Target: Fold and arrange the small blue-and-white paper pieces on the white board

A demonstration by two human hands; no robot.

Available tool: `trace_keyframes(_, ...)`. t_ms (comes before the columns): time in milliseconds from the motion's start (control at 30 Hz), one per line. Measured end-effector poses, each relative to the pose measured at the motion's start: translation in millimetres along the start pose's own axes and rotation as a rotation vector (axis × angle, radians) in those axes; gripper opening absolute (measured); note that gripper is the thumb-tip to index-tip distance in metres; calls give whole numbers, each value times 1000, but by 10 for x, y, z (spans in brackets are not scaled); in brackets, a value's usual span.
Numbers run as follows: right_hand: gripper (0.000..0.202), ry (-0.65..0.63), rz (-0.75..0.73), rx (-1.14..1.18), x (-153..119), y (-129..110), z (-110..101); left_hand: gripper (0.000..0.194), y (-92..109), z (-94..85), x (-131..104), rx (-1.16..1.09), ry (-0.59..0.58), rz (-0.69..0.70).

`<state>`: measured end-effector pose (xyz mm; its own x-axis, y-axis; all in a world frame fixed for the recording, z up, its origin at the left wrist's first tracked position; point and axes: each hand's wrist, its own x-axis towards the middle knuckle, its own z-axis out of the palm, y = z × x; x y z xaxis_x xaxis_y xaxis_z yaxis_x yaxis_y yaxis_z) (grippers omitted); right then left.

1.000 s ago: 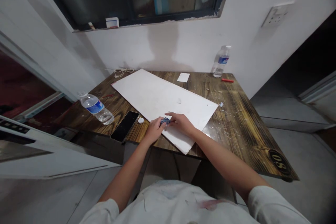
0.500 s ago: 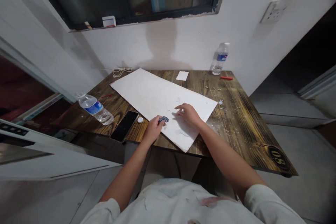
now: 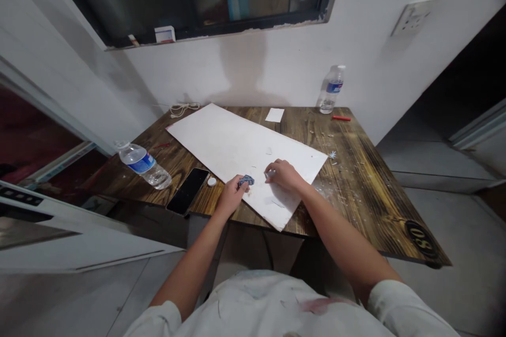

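Observation:
My left hand [image 3: 232, 192] grips a small dark-blue patterned piece [image 3: 246, 180] between thumb and fingers, just over the near edge of a white board [image 3: 221, 137]. To its right, my right hand [image 3: 283, 175] is low over the same board with fingers bent and pressed together. A pale, small bit seems to be at its fingertips, too small to name. A small clear scrap [image 3: 269, 151] lies on the board beyond the right hand. Thin dark slivers [image 3: 278, 204] lie nearer me.
On the wooden table [image 3: 367, 189] are a tilted water bottle [image 3: 144, 164], a phone [image 3: 187, 190], a white cap [image 3: 212, 181] and a white cable [image 3: 184, 109]. Farther back are a white paper [image 3: 274, 115], an upright bottle [image 3: 332, 89] and a red stick [image 3: 341, 118]. A blue star-shaped bit [image 3: 332, 155] lies right.
The fingers of my right hand have gone from stretched out to bent and closed, slightly lower over the board. My left hand keeps its hold on the blue piece.

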<state>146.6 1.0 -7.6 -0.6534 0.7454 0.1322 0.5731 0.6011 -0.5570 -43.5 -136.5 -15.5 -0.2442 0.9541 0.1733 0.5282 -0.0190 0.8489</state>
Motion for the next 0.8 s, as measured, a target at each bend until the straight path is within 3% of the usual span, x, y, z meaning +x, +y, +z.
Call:
trace_keyframes(500, 13, 86, -59, 58, -41, -92, -33, 20, -32, -1, 10, -3, 13, -9)
trace_keyframes(700, 12, 165, 47, 421, -4, -112, 4, 21, -54, 3, 10, -7, 10, 0)
trace_keyframes(800, 26, 153, 138, 750, 20, -114, 24, 20, -51, -1, 9, 0, 7, 14)
